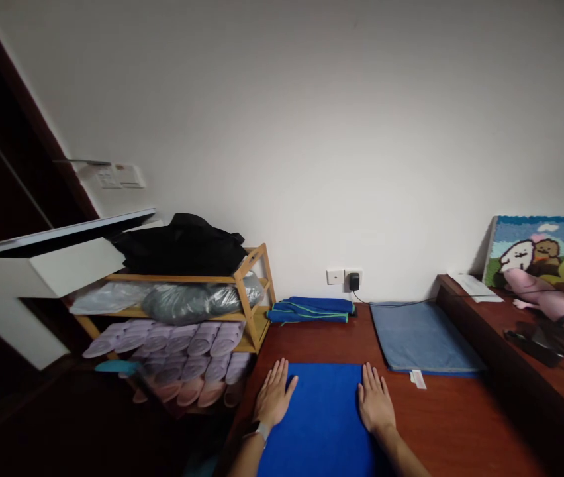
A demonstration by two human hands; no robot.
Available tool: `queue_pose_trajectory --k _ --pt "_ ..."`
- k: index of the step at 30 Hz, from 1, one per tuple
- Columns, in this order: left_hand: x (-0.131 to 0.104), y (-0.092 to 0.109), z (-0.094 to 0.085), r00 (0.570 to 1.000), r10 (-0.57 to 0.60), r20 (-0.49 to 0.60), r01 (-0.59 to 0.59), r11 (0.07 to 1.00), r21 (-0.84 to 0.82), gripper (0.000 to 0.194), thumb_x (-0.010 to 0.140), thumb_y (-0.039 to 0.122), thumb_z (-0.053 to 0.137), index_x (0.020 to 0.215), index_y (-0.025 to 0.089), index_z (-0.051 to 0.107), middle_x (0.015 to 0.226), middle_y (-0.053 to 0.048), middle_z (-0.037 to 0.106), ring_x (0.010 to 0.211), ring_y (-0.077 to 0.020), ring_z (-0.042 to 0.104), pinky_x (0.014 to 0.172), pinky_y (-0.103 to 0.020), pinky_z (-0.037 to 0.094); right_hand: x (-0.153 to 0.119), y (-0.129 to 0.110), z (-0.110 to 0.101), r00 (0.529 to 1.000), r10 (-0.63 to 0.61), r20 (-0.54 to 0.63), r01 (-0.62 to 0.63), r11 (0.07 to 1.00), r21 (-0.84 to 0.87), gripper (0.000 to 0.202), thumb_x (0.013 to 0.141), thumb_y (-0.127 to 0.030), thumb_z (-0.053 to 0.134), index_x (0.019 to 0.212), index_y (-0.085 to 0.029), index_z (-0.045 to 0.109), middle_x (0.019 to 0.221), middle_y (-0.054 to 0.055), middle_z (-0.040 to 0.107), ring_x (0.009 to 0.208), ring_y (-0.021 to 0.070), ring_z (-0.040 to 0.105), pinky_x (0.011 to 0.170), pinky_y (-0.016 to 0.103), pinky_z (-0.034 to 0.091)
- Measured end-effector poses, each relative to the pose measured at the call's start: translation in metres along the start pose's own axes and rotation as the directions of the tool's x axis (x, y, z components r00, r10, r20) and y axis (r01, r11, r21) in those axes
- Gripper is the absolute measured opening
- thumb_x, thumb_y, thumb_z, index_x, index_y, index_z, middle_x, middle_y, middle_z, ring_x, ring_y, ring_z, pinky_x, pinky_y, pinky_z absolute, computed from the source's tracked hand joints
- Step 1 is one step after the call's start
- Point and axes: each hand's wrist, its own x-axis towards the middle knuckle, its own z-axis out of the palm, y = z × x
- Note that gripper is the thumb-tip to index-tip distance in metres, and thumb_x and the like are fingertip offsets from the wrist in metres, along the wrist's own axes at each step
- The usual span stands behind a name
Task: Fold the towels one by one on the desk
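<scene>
A bright blue cloth (324,417) lies flat on the reddish-brown wooden table, its near end running out of the bottom of the view. My left hand (274,395) rests palm down on its left edge, fingers stretched forward and the thumb on the cloth. On the opposite edge, my right hand (375,399) lies flat with its fingers extended. Neither hand grips anything. Behind them, by the wall, is a folded blue cloth with green edging (312,310). To the right lies a flat grey-blue cloth (423,336) with a white tag (418,379).
A wooden rack (252,298) on the left holds a black bag (183,245), plastic-wrapped items and several lilac slippers (202,339). A black plug (354,282) with a cable sits in the wall socket. On a raised ledge at right are a pink plush toy (550,301) and a picture (535,248).
</scene>
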Motion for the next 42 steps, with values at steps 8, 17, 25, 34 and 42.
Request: queue_pose_trajectory --k 8,17,25,34,42 --pt "0.001 0.009 -0.021 0.998 -0.029 0.048 0.028 0.999 0.016 0.076 0.103 0.064 0.021 0.159 0.013 0.032 0.166 -0.010 0.030 0.154 -0.0240 0.025 0.127 -0.046 0.022 -0.001 -0.004 -0.005 1.000 0.010 0.025 -0.009 0.998 -0.059 0.067 0.101 -0.042 0.011 0.161 -0.013 0.018 0.169 0.001 0.014 0.157 0.0211 0.011 0.128 0.043 0.009" --pt "-0.016 0.146 -0.011 0.947 0.317 -0.046 -0.320 0.941 -0.108 0.063 0.107 0.051 0.021 0.163 0.024 0.012 0.169 -0.002 0.023 0.155 -0.0218 0.024 0.127 -0.043 0.026 -0.002 -0.002 -0.006 1.000 -0.007 0.019 0.008 0.999 -0.047 0.066 0.101 -0.039 0.015 0.160 -0.011 0.019 0.168 0.003 0.015 0.156 0.0215 0.013 0.127 0.043 0.011" --pt "-0.034 0.146 0.002 0.963 0.266 0.047 -0.259 0.959 -0.113 0.064 0.106 0.053 0.018 0.162 0.022 0.014 0.168 -0.003 0.025 0.155 -0.0223 0.023 0.128 -0.046 0.024 -0.002 -0.001 -0.008 0.999 -0.013 0.042 0.015 0.998 -0.063 0.066 0.100 -0.038 0.014 0.160 -0.011 0.017 0.169 0.004 0.015 0.157 0.0215 0.012 0.127 0.043 0.011" --pt "-0.053 0.020 -0.010 0.999 -0.036 0.002 0.036 0.998 0.045 0.072 0.104 0.061 0.020 0.162 0.018 0.019 0.167 -0.007 0.027 0.155 -0.0256 0.024 0.126 -0.048 0.026 -0.004 -0.005 -0.014 0.998 0.006 0.066 -0.001 0.997 -0.081 0.066 0.101 -0.039 0.011 0.161 -0.012 0.015 0.169 0.002 0.013 0.157 0.0209 0.010 0.127 0.042 0.008" --pt "-0.053 0.030 -0.012 0.999 -0.038 -0.018 0.039 0.999 0.020 0.076 0.103 0.063 0.017 0.160 0.013 0.026 0.166 -0.011 0.029 0.154 -0.0255 0.026 0.126 -0.048 0.025 -0.038 -0.008 -0.022 1.000 0.015 0.023 -0.014 0.998 -0.056 0.065 0.102 -0.042 0.010 0.161 -0.015 0.015 0.169 0.000 0.013 0.157 0.0210 0.011 0.127 0.043 0.012"
